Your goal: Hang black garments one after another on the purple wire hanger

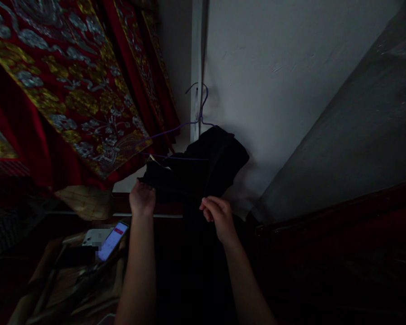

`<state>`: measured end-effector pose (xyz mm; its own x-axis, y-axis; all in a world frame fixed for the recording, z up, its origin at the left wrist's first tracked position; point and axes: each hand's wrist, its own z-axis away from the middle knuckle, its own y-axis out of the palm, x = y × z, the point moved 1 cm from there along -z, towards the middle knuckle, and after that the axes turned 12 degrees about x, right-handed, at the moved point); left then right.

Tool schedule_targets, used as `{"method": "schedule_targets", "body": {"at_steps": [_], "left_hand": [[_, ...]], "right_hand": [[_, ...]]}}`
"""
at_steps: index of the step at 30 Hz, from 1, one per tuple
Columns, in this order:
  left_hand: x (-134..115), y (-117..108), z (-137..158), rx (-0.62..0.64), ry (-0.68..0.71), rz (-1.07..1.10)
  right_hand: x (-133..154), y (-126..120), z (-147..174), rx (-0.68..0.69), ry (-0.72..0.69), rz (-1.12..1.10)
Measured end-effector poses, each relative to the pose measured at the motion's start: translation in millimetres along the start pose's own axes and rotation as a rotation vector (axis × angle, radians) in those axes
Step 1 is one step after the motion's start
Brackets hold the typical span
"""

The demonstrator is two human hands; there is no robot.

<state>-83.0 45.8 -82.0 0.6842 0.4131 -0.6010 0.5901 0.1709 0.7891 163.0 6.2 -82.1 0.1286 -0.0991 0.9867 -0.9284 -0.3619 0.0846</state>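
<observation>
1. Up close, the right hand (218,212) is seen drawn into a pinch, thumb and forefinger closed, by the look of it, on the black garment (223,158).
2. Over at the left hand (142,198), the garment's edge is met by half-curled fingers; whether that grip is closed cannot be told in this gloom.
3. Now the garment itself: carried on the purple wire hanger (200,119), bunched over its right arm, with the left arm mostly bare.
4. Danger here: if the cloth is tugged down or leftward, that 1 draped end could be pulled off, or the thin wire bent.
5. The garment's long axis is set roughly up and down, top edge sloped toward the left hand, lower end lost in darkness.
6. Beyond, the hanger's hook is caught at the white post (196,49), opening turned left, backed by the pale wall (277,90).
</observation>
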Motion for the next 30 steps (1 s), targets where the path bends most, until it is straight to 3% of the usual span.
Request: {"method": "schedule_targets", "body": {"at_steps": [4,10,13,16,18,22,24,30], "left_hand": [[35,0,34,-0.045,-0.062,0.017],[42,19,61,0.057,0.025,-0.073],[40,26,72,0.057,0.017,-0.136],[39,36,84,0.138,-0.01,-0.204],[39,45,93,0.231,-0.026,-0.291],[38,61,108,0.424,-0.046,-0.601],[39,63,111,0.515,-0.025,-0.733],[40,49,106,0.649,-0.034,-0.934]], "right_hand": [[-18,-13,11,-0.13,0.013,-0.034],[-33,-40,20,-0.292,0.036,-0.02],[-42,-45,18,-0.258,0.074,0.054],[-48,-42,17,-0.19,0.093,0.173],[-44,-34,19,-0.14,0.045,0.231],[-24,-4,24,0.133,-0.12,0.208],[-19,10,23,0.198,-0.154,0.168],[-32,15,15,0.003,-0.066,0.154]]}}
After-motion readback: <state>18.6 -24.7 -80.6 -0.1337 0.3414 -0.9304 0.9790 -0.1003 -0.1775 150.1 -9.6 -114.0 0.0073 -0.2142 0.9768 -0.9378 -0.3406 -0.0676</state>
